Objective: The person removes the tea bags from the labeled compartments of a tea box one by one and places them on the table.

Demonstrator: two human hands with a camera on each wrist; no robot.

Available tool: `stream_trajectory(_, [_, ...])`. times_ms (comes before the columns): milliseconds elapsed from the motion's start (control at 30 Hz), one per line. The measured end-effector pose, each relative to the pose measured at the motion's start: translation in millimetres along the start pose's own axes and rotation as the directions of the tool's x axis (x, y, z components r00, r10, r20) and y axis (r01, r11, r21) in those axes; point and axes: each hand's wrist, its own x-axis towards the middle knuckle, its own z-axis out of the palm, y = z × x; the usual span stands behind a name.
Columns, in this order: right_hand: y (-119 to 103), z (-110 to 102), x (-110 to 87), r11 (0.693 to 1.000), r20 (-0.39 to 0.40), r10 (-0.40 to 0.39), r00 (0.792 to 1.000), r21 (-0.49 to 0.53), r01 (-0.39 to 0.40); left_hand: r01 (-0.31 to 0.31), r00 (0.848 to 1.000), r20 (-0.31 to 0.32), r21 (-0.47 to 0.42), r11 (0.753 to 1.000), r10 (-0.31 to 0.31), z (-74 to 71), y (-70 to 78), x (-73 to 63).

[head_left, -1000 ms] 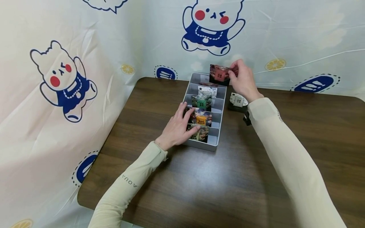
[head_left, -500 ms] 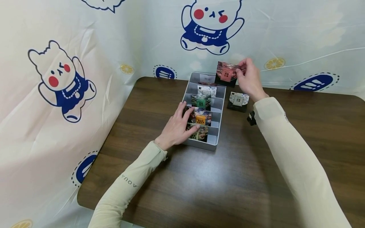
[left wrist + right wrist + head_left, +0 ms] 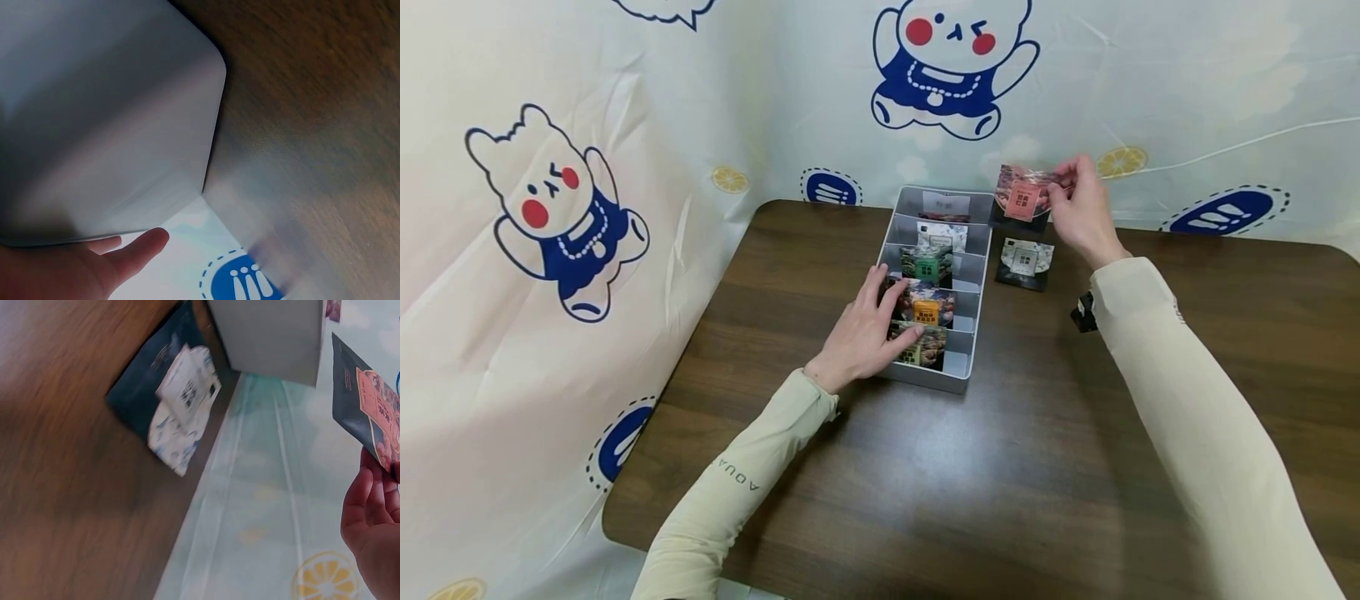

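Observation:
Up at the far right corner of the grey divided tray (image 3: 925,381), my right hand (image 3: 1084,212) pinches a red-labelled sachet (image 3: 1022,193) by its right edge. That sachet (image 3: 365,403) is held tilted in the right wrist view, its dark lower part facing the tray. My left hand (image 3: 861,333) rests over the tray's near left side, fingers spread. Its thumb and fingertips lie by the orange-labelled sachet (image 3: 927,311) and the yellow-green-labelled sachet (image 3: 928,348). Further back in the compartments stand a green-labelled sachet (image 3: 927,265) and a white sachet (image 3: 943,236).
A white-and-black sachet (image 3: 1025,263) lies flat on the wooden table (image 3: 1000,483), right of the tray. Low in the rearmost compartment shows a dark red sachet (image 3: 945,217). A printed curtain (image 3: 820,100) hangs along the table's back and left.
My right hand has carried the red-labelled sachet rightward, from above the rear compartment to beyond the tray's right side. The left hand stays in place on the tray.

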Motion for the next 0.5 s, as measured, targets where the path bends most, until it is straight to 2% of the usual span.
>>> stream_trajectory(500, [33,-24,-6.1,0.993,-0.015,0.073,0.997,-0.088,-0.074,0.005,1.000,0.008,0.001,1.000,-0.005,-0.6,0.6,0.1])
